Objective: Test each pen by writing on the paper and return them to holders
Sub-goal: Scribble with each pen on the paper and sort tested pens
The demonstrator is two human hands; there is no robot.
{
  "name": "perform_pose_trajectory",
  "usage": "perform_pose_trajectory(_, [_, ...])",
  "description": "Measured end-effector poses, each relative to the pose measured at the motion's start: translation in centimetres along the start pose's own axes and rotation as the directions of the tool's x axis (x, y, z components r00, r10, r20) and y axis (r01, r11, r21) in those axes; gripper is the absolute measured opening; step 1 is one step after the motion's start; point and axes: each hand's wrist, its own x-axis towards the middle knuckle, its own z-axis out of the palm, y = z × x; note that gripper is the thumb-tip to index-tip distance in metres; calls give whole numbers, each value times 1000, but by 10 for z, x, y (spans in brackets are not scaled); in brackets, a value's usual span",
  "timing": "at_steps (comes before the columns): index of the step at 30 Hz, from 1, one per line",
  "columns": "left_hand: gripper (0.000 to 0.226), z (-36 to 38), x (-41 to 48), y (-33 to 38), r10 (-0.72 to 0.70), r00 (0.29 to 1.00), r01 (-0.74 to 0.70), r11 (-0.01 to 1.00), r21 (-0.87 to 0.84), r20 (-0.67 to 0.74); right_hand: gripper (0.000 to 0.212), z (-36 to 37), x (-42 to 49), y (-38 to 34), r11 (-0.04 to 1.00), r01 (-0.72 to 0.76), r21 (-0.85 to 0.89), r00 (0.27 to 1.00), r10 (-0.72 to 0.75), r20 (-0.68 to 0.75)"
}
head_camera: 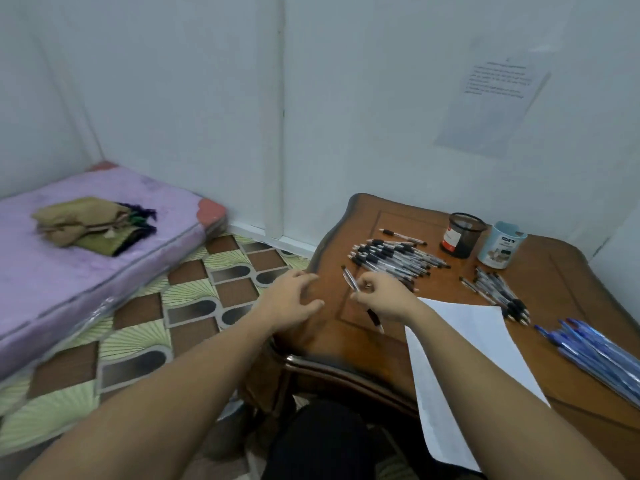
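Head view: The right hand is positioned above the wooden desk, fingers curled and clamped on a clear pen with a black grip. The pen is tilted, grip end toward the person, just left of the white paper. The left hand is above the desk's left edge, its fingers apart, loosely bent and holding nothing. A large pile of pens lies beyond the hands. A black mesh holder and a light blue holder stand upright side by side behind it. A smaller pen group and blue pens lie to the right of the paper.
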Motion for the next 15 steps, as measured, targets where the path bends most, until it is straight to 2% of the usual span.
perform_pose_trajectory(6, [59, -34, -48, -78, -162, 984, 163, 986, 10, -70, 6, 67, 26, -90, 992, 125, 9, 979, -125, 163])
perform_pose_trajectory(8, [60, -39, -63, -101, -220, 972, 221, 975, 1, -83, 11, 93, 32, -115, 986, 164, -5, 965, -159, 210])
perform_pose_trajectory(15, [59, -39, -96, -167, -347, 933, 348, 937, -7, -90, 20, 173, 58, -166, 970, 206, -130, 934, -155, 323])
